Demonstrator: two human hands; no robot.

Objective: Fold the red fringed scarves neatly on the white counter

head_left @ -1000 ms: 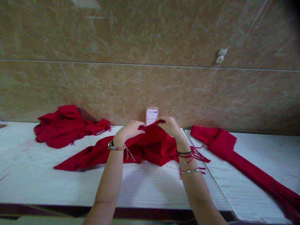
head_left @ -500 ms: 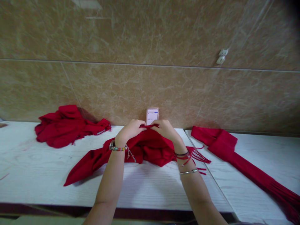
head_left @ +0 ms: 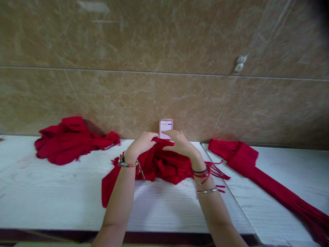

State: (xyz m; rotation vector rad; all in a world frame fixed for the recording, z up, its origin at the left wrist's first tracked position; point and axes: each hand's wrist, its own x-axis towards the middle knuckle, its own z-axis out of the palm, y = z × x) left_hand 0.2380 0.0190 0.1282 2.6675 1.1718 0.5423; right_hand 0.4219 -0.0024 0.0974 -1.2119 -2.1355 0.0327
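A bunched red scarf point(head_left: 174, 168) lies on the white tabletop in front of me, with fringe poking out past my right wrist. My left hand point(head_left: 144, 144) pinches the scarf's raised upper edge, thumb against fingers. Close beside it, my right hand point(head_left: 180, 142) is open, thumb and fingers parted around the edge of the same cloth. One end of this scarf hangs down behind my left forearm, which hides part of it. Just beyond my hands a phone point(head_left: 166, 126) leans upright against the wall, partly covered by my right fingers.
Another red scarf point(head_left: 69, 140) is heaped at the back left. To the right, a folded red scarf point(head_left: 244, 157) stretches its fringed tail toward the front edge. A seam divides the white tabletop point(head_left: 164, 209). Behind it rises a brown marbled wall point(head_left: 128, 99) with a small white cat-shaped piece point(head_left: 240, 63).
The scarf's left end has been drawn in toward the middle. The right fingers have gone from pinching its edge to standing apart, while the left hand keeps hold.
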